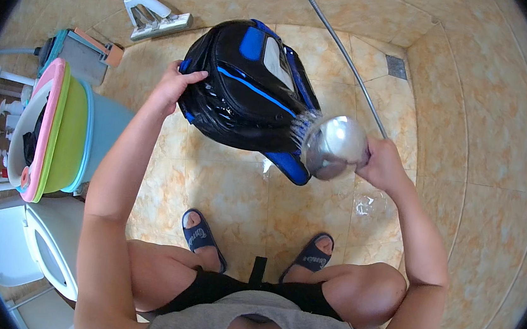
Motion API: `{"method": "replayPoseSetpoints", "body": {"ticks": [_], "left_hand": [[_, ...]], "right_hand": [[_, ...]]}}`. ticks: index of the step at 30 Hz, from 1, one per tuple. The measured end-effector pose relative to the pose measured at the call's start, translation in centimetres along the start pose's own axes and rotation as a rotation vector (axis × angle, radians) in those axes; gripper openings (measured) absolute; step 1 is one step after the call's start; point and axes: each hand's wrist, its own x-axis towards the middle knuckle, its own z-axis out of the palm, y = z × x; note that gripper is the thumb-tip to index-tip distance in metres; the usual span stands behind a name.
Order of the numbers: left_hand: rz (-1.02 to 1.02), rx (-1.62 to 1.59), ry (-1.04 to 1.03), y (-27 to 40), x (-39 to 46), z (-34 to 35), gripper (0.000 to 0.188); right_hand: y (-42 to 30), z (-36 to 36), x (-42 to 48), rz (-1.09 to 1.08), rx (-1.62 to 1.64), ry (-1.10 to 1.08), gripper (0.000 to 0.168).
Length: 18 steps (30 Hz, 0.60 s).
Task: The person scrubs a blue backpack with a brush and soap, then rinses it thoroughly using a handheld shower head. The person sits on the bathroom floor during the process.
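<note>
A wet black backpack [246, 101] with blue trim and a pale patch is ahead of me, above the tiled floor. My left hand [179, 85] grips its left edge, thumb lying over the black fabric. In my right hand [384, 163] is a round silver shower head [335, 147], turned toward the bag's lower right side. Water jets run from its face onto the fabric. Its metal hose [345, 56] stretches from my right hand up to the top of the view. A blue-lined strap [289, 167] hangs below the bag.
Stacked plastic basins [68, 136] and a blue bucket [109, 133] stand at left, beside a white toilet [50, 248]. A squeeze mop [160, 26] leans on the far wall near a dustpan [76, 58]. A floor drain [396, 67] lies in the far right corner.
</note>
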Motion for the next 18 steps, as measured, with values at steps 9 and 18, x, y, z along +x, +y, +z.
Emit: {"method": "replayPoseSetpoints", "body": {"ticks": [9, 18], "left_hand": [[-0.201, 0.018, -0.054, -0.9, 3.8, -0.3, 0.103], [-0.101, 0.14, 0.05, -0.6, 2.9, 2.5, 0.095]], "right_hand": [[-7.1, -1.9, 9.8, 0.019, 0.578, 0.042, 0.022], [-6.5, 2.0, 13.3, -0.012, 0.701, 0.141, 0.026]]}}
